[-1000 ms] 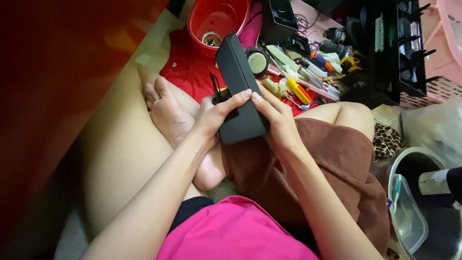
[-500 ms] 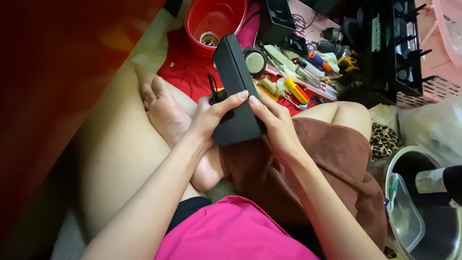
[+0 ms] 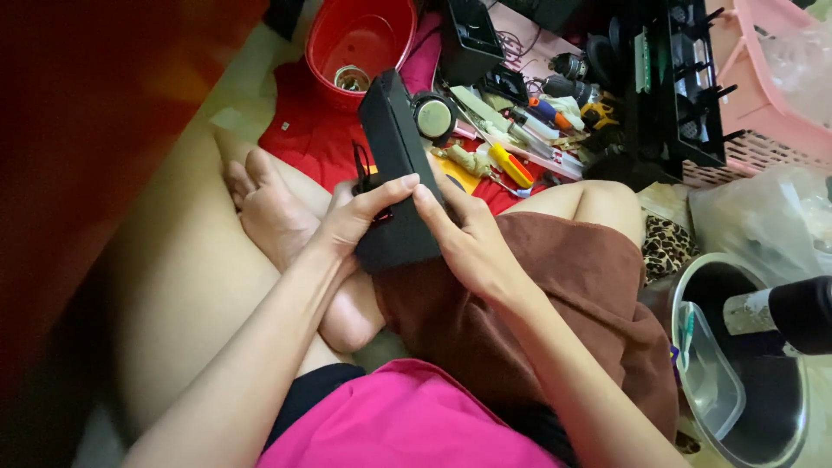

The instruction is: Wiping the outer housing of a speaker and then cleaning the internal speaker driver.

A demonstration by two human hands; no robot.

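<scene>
the long black box (image 3: 394, 165) sits between both hands, above the lap, and both hold it so it stays steady. its long side runs away from the person, with the far end tipped a little to the left, toward the red bowl (image 3: 360, 43) just past it. the left hand (image 3: 355, 217) wraps its side, thumb on top. the right hand (image 3: 468, 243) hugs the near end. small tools (image 3: 511, 165) lie to the right of the hands.

The black box (image 3: 394, 165) is long, rectangular and matte. It stands tilted above the lap, its near end held between the left grip (image 3: 360, 212) and the right grip (image 3: 464, 234), with thin black wires at its left side.
</scene>
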